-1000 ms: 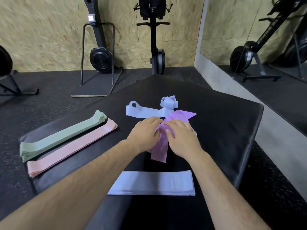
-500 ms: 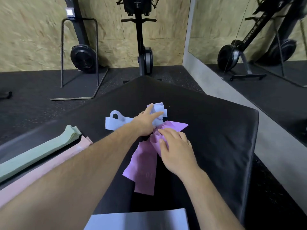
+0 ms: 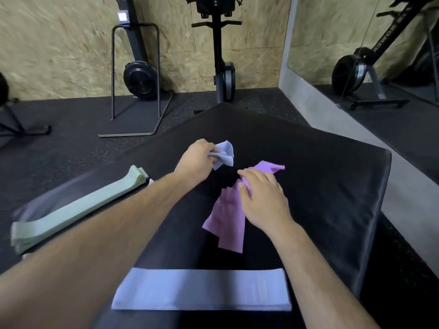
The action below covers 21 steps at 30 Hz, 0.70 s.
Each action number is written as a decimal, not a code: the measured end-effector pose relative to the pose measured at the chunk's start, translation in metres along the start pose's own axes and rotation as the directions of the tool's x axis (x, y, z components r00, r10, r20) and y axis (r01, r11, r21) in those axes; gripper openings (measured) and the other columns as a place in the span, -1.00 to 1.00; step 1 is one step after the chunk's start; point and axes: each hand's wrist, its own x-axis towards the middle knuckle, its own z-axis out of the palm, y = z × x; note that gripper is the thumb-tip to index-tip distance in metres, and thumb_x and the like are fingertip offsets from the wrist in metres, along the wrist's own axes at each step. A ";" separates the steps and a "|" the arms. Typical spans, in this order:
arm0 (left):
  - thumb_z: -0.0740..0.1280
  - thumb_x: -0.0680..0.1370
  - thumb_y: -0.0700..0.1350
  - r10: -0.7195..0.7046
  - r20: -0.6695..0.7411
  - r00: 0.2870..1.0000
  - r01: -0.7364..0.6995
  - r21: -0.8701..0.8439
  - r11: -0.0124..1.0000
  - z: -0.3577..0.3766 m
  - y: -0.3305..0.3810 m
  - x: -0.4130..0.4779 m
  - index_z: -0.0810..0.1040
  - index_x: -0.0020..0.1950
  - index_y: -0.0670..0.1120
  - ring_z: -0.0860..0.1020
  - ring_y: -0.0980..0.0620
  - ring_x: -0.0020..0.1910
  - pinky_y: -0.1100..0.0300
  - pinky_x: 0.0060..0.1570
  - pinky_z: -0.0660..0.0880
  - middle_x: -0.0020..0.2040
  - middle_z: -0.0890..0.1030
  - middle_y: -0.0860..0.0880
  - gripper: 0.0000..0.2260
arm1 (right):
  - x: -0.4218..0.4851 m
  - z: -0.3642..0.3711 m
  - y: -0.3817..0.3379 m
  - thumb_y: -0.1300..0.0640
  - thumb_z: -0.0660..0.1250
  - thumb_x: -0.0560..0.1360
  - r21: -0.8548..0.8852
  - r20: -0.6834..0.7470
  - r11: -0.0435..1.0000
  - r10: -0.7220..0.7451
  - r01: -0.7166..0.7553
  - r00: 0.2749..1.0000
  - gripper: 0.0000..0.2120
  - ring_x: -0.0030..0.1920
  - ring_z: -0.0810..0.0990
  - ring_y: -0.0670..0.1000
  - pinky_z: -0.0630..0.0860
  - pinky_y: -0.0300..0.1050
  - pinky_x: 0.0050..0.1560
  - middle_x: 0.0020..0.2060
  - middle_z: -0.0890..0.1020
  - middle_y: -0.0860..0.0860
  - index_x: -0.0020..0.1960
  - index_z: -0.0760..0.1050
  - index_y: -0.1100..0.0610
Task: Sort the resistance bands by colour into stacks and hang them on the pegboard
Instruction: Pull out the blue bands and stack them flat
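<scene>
The black pad [image 3: 332,186] carries everything; a flat stack of blue bands [image 3: 202,289] lies along its near edge; a green stack [image 3: 78,207] lies slantwise at the left edge; loose purple bands [image 3: 228,219] sprawl mid-pad, the right hand [image 3: 263,200] curled over them, gripping their upper part; toward the far corner, the left hand [image 3: 197,162] pinches a crumpled blue band [image 3: 224,154].
</scene>
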 end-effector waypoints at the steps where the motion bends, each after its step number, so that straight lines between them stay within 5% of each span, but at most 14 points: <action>1: 0.21 0.45 -0.29 0.006 0.004 1.000 -0.006 -0.003 1.000 -0.012 0.002 -0.015 0.49 -0.33 -0.16 0.40 0.05 -0.38 0.01 -0.31 0.40 -0.35 0.51 -0.13 -0.83 | -0.003 0.000 -0.006 0.05 0.16 0.67 0.022 -0.012 1.000 -0.018 0.018 1.000 -0.63 0.42 0.36 0.00 0.25 -0.07 0.44 0.41 0.47 -0.15 0.45 0.45 -0.02; 3: 0.21 0.47 -0.25 0.013 0.030 0.999 -0.013 -0.001 1.000 -0.029 0.002 -0.046 0.54 -0.28 -0.21 0.49 -0.08 -0.31 -0.04 -0.27 0.41 -0.31 0.55 -0.18 -0.83 | -0.011 0.000 -0.021 0.05 0.19 0.66 0.052 -0.013 0.997 -0.053 0.054 0.998 -0.66 0.39 0.38 0.02 0.29 -0.03 0.41 0.38 0.51 -0.14 0.42 0.47 -0.02; 5: 0.27 0.53 -0.25 -0.011 0.062 0.998 0.012 -0.005 1.000 -0.039 -0.001 -0.078 0.65 -0.06 -0.18 0.56 -0.09 -0.11 0.12 -0.13 0.44 -0.12 0.62 -0.17 -0.84 | -0.023 0.001 -0.036 0.05 0.21 0.66 0.053 0.006 0.994 -0.098 0.097 0.995 -0.68 0.34 0.40 0.04 0.30 -0.04 0.33 0.33 0.54 -0.15 0.39 0.49 -0.01; 7: 0.35 0.57 -0.23 -0.091 0.076 0.993 0.091 0.003 0.996 -0.046 -0.004 -0.103 0.59 0.25 -0.10 0.52 -0.08 0.16 0.29 0.06 0.34 0.19 0.56 -0.12 -0.74 | -0.037 0.002 -0.049 0.06 0.23 0.65 0.062 0.026 0.989 -0.139 0.137 0.990 -0.70 0.30 0.40 0.03 0.27 -0.10 0.27 0.30 0.55 -0.15 0.36 0.51 -0.01; 10: 0.35 0.58 -0.23 -0.156 0.044 0.987 0.157 -0.017 0.987 -0.054 -0.010 -0.128 0.48 0.40 -0.03 0.44 -0.11 0.30 0.30 0.16 0.29 0.40 0.41 -0.14 -0.61 | -0.058 0.003 -0.062 0.04 0.25 0.64 0.098 0.057 0.983 -0.164 0.158 0.985 -0.70 0.31 0.41 0.03 0.29 -0.10 0.30 0.30 0.54 -0.16 0.35 0.52 -0.01; 16: 0.31 0.53 -0.28 -0.217 -0.036 0.976 0.212 -0.096 0.972 -0.074 -0.006 -0.157 0.38 0.43 0.06 0.49 0.00 0.00 0.18 0.00 0.49 0.20 0.39 0.00 -0.49 | -0.075 -0.015 -0.083 0.04 0.24 0.64 0.092 0.121 0.987 -0.145 0.135 0.982 -0.68 0.37 0.38 0.05 0.30 -0.07 0.37 0.34 0.52 -0.13 0.39 0.49 -0.01; 21: 0.33 0.52 -0.26 -0.239 -0.115 0.964 0.214 -0.194 0.957 -0.098 0.005 -0.158 0.57 0.16 -0.05 0.53 0.08 -0.07 0.22 -0.03 0.51 0.02 0.58 0.02 -0.76 | -0.063 -0.034 -0.113 0.02 0.26 0.63 0.233 0.162 0.970 -0.106 0.066 0.981 -0.68 0.22 0.50 -0.06 0.45 -0.12 0.23 0.25 0.53 -0.12 0.38 0.45 -0.07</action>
